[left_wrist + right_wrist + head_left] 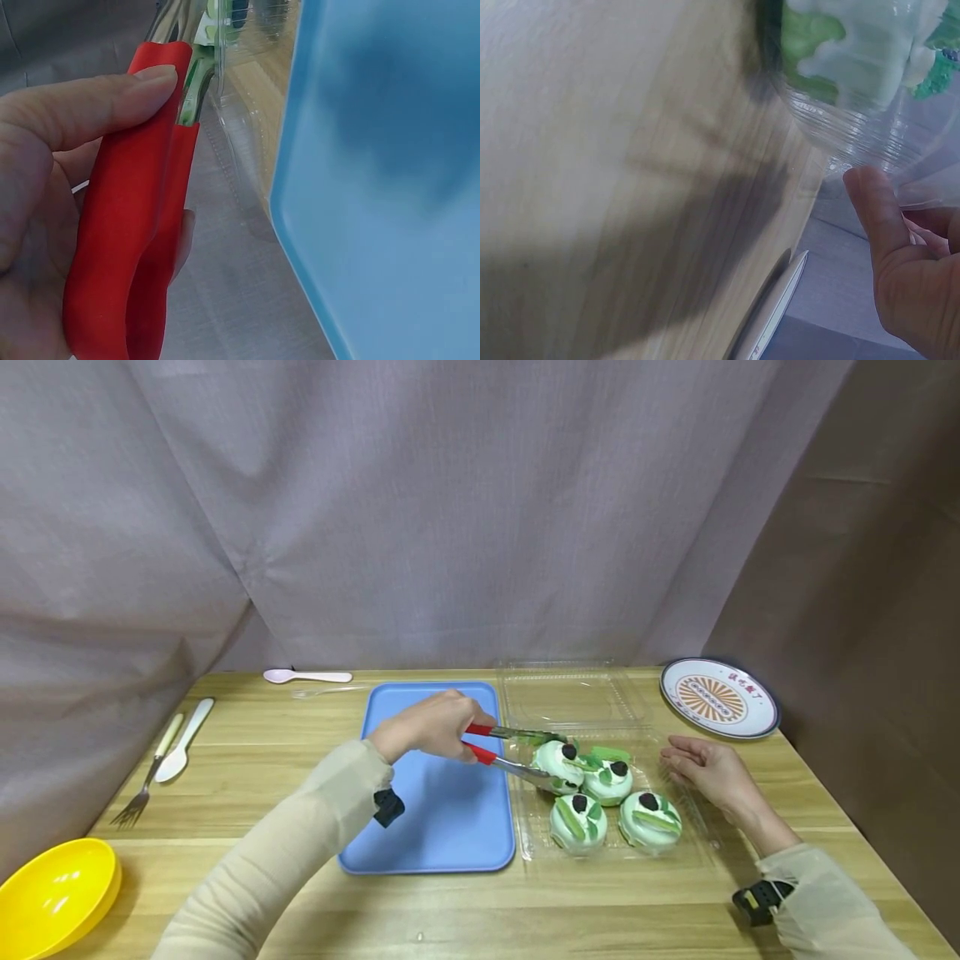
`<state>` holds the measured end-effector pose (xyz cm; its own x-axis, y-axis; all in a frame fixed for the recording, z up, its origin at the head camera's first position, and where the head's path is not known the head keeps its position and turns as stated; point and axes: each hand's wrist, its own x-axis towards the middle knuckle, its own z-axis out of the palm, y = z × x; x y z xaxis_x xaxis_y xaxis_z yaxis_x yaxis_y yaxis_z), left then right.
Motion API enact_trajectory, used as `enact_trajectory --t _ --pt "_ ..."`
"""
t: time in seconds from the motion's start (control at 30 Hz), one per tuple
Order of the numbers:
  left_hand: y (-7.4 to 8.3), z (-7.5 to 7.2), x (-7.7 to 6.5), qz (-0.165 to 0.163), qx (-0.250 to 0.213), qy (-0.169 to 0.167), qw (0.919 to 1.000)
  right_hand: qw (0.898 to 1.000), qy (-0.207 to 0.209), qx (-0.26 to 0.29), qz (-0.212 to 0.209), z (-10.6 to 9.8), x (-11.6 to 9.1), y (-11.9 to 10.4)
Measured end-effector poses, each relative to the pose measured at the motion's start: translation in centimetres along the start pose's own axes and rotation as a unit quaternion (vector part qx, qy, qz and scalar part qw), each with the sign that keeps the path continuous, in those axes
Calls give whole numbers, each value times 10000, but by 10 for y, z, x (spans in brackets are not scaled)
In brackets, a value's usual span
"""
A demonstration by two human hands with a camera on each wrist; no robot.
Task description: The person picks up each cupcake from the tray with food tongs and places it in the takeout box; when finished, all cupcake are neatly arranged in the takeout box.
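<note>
My left hand (pixel 442 727) grips red-handled metal tongs (pixel 513 768), the thumb along one handle (pixel 142 172). The tong ends stand on either side of a pale green cake (pixel 557 764) with a dark berry on top, at the back left of a clear plastic container (pixel 536 839). Beside it in the container sit more such cakes, one at the middle (pixel 607 783) and others at the front (pixel 577 827). On the container's right side, my right hand (pixel 708 777) pinches its rim between thumb and fingers. The thumb (pixel 877 210) lies against the ribbed wall.
A blue tray (pixel 442 835) lies left of the container, under my left hand. The container's open lid (pixel 570 693) extends behind. A patterned plate (pixel 720 697) is at the back right. Spoons (pixel 183 743), a fork (pixel 153 768) and a yellow bowl (pixel 60 893) lie to the left.
</note>
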<state>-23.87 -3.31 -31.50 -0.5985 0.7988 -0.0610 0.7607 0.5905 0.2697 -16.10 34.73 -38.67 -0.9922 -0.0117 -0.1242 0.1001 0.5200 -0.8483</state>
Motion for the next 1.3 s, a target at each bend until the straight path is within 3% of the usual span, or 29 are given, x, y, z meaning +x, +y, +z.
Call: enact_trajectory --t 0.7,1.1,1.3 --pt "7 -2 -3 -199 51 -65 9998 10000 44 -78 -14 1 2 3" --pt "4 3 -6 -223 -273 18 9994 10000 25 -51 16 1 0 1" --pt "2 6 -6 -369 -694 5 9969 10000 17 -23 22 0 0 0"
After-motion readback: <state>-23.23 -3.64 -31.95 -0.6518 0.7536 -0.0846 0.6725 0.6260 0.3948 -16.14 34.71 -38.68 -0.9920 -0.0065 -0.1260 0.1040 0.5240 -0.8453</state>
